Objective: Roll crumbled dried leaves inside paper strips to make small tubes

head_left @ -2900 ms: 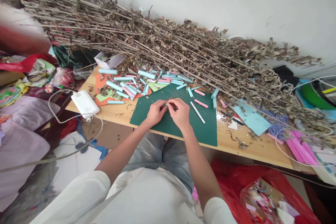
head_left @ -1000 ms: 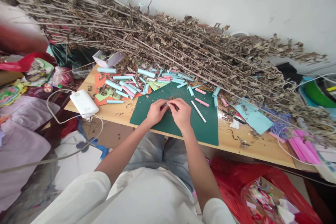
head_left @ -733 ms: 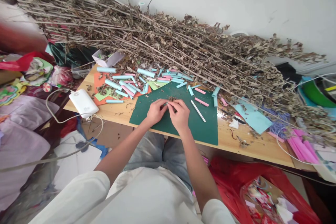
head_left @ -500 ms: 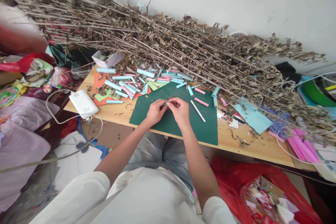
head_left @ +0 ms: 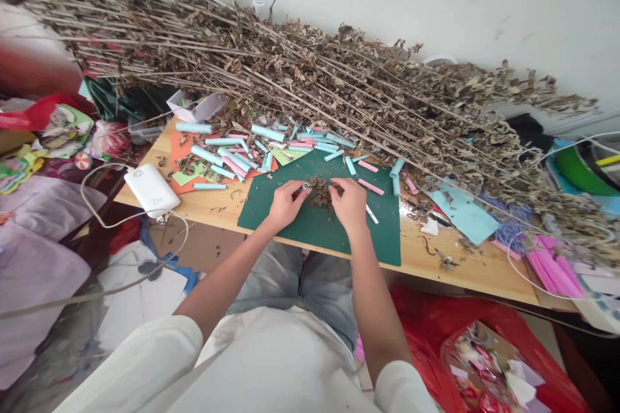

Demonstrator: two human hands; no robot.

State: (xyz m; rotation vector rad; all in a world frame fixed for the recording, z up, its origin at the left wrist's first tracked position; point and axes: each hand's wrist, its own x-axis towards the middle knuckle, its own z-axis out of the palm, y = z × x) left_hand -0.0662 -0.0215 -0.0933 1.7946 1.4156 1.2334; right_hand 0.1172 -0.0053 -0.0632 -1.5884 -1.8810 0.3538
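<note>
Between the thumb and fingers of my left hand point(head_left: 285, 202) is a small paper tube point(head_left: 305, 186), its round open end facing up. Most of the tube is hidden by the fingers. A small heap of crumbled dried leaves point(head_left: 320, 192) lies on the green cutting mat point(head_left: 276, 232), between my two hands. My right hand point(head_left: 349, 199) is at the heap's right edge, thumb and fingertips drawn together; whatever is in them is too small to make out. A thin white stick point(head_left: 371, 213) on the mat is partly covered by my right hand.
Several blue paper rolls point(head_left: 268, 133) and pink paper rolls point(head_left: 371, 187) lie behind the mat. Long dried stalks point(head_left: 290, 64) cover the table's back. A white power bank point(head_left: 152, 188) with cables sits at left. A red plastic bag point(head_left: 421, 322) is below the table, right.
My hands were together at the tube and have parted. The right hand has moved right to the heap, which is now uncovered, and partly hides the white stick.
</note>
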